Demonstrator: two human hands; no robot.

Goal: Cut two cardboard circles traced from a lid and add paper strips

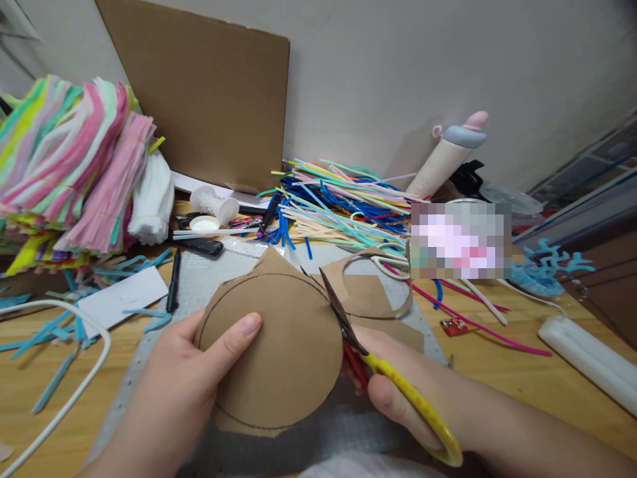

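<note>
My left hand (192, 375) grips the left side of a brown cardboard piece (276, 345), thumb lying on top and the other fingers hidden beneath. A dark circle is drawn on the cardboard; its right edge is cut along the line, while scraps outside the line show at the top and bottom. In my right hand (398, 392) are scissors (398, 388) with yellow and red handles. Their blades are apart and point up and away, at the cardboard's upper right edge. Cardboard offcuts (368, 295) with curved cuts lie behind the blades.
A grey cutting mat (199, 272) lies under the work. Bundles of fuzzy pipe cleaners (99, 166) are piled at left, with loose ones (343, 206) behind. A black pen (174, 282), a white card (124, 302), white-handled scissors (393, 267) and a power strip (592, 362) lie around.
</note>
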